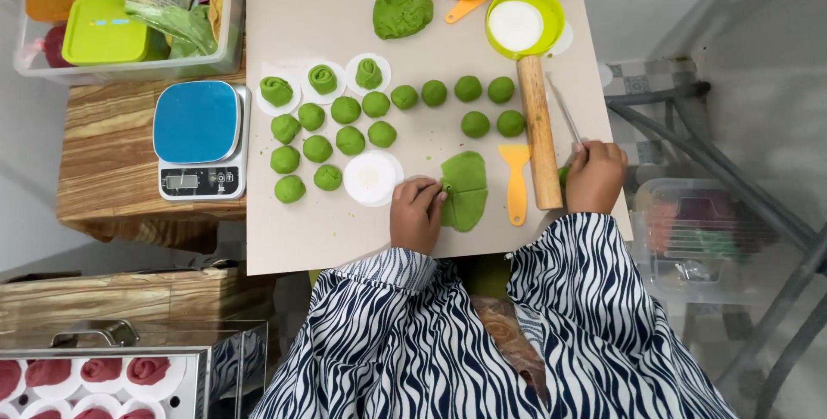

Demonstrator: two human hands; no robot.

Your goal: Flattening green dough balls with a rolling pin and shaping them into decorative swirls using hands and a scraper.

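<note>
On board, left hand (415,214) (fingertips) at dough (465,190)

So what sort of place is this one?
Probably a home baking corner: green dough balls on a work board, a wooden rolling pin and a kitchen scale beside it.

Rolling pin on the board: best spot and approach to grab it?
Grip the rolling pin around its bare middle, coming from above. It lies flat, running away from the person; the yellow scraper crowds its left side and the right hand sits at its near end.
</note>
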